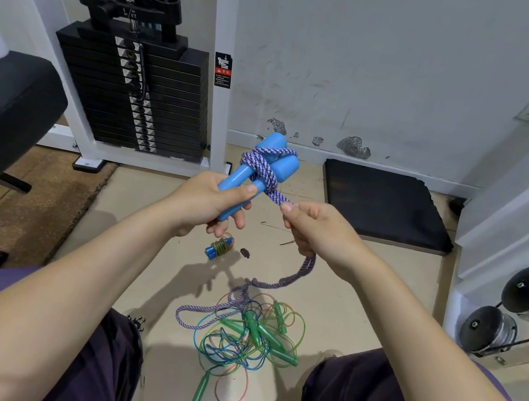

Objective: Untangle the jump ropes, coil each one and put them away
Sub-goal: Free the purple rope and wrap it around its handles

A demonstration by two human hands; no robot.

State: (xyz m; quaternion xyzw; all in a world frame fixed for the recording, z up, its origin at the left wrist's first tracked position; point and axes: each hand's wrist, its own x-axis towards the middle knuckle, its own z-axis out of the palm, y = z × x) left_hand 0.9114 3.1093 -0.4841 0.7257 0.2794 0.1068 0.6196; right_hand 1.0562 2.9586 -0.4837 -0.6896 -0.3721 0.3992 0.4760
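1. Left hand is wrapped around the two chunky light-blue plastic handles, held side by side and pointing up toward 1 o'clock.
2. The purple-and-white braided rope is wound around both handles in a few crossing turns, just above the left thumb.
3. Right hand pinches that rope between thumb and forefinger at 4 o'clock of the handles. The rope comes out under the palm and trails down to the floor.
4. On the beige floor between the knees, at 6 o'clock: the loose purple rope meets a tangle of thin see-through cords with green plastic handles. Can't tell how many ropes are in there.
5. Below the left hand, a small bundle with dark-blue handles wrapped in thin cord lies on the floor, looks coiled.
6. Black weight stack at 11 o'clock, black floor mat at 2 o'clock.
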